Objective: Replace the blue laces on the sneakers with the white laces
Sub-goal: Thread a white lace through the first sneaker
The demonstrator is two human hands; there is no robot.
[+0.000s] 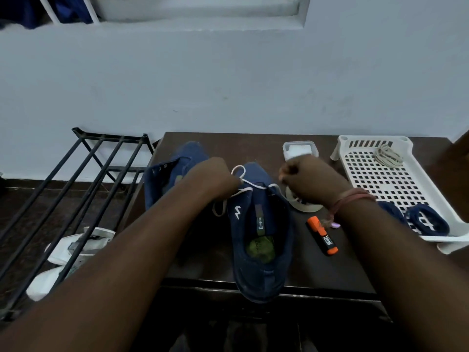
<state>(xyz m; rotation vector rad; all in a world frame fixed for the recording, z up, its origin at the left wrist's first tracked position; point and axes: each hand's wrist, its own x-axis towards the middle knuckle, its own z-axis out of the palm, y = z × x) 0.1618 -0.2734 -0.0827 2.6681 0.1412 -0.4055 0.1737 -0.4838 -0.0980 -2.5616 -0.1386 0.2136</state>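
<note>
A: Where do we find the near sneaker (264,240)?
B: On the tabletop (317,273), heel toward us, white lace (238,174) threaded at its front.
A: And each grip?
B: Left hand (215,177) pinches the lace; right hand (308,180) is fisted, contents hidden from us

dim, bluish light; soft blur; wide-angle bending at edges.
</note>
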